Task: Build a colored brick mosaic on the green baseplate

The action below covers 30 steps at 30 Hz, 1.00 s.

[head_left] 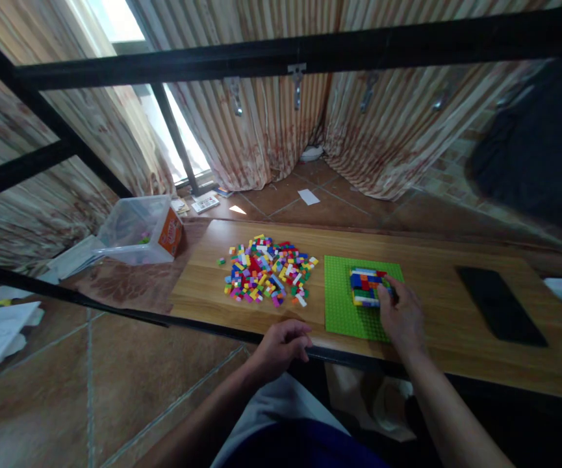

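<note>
Small stacked brick block (366,286): boxy, studded plastic, mostly blue with red, yellow, white and green bits. It sits on the far right part of a flat square green baseplate (342,312), studded and matte. Right hand (400,318) is on the block's right edge, fingers (384,292) bunched together with tips touching it; pinch or plain touch, cannot tell. Left hand (283,344) is at the desk's near edge, fingers curled into a loose fist, contents hidden. Loose pile of tiny multicoloured bricks (268,270) lies just left of the baseplate. Desk (436,260) is smooth light woodgrain. A flat black rectangle (499,302) lies well right. A clear plastic tub (137,231) sits far left, past the desk's end.
</note>
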### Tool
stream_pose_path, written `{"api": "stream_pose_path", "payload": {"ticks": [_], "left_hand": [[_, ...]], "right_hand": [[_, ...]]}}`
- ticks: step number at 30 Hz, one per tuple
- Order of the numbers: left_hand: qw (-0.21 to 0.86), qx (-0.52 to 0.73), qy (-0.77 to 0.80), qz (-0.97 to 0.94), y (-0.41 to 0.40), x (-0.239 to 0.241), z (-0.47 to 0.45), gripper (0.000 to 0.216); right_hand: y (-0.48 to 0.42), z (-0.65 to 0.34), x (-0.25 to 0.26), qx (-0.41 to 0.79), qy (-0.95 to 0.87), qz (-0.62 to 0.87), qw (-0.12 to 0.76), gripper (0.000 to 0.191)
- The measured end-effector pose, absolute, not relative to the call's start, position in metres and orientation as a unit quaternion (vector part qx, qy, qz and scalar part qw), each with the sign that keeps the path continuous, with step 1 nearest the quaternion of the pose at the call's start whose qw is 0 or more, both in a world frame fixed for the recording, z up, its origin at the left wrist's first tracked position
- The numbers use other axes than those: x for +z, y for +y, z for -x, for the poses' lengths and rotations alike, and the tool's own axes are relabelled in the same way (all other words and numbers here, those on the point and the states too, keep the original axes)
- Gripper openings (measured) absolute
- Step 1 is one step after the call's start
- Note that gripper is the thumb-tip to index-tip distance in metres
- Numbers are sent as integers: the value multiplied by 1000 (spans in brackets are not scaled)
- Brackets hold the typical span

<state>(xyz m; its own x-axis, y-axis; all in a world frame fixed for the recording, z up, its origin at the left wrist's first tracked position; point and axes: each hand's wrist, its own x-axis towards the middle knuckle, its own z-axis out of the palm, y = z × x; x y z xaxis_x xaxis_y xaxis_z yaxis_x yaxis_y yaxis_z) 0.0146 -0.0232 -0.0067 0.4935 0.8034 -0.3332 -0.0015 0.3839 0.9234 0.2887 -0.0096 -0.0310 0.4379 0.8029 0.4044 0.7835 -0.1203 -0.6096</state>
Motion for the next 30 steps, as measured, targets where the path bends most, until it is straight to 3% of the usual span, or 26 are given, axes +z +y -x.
{"api": "stream_pose_path", "payload": {"ticks": [4,7,11,14,20,30], "left_hand": [[689,309,462,-465,-22,-6,8,26],[661,330,489,-464,-17,-6,22,27],[635,331,514,-473,-11,-7,29,26],[624,335,517,-482,-10,-11,28,24],[613,325,518,-501,-9,-13,28,23],[571,273,500,-591,-9,0,5,23]], "right_hand": [[-24,-256,-19,-31,-541,722,431,39],[-35,-215,-16,10,-604,676,423,30],[-35,-167,-22,56,-651,665,362,26],[-24,-150,-26,28,-655,690,307,25],[-10,-146,-28,-26,-664,694,278,25],[-40,-190,-17,105,-599,703,368,29]]}}
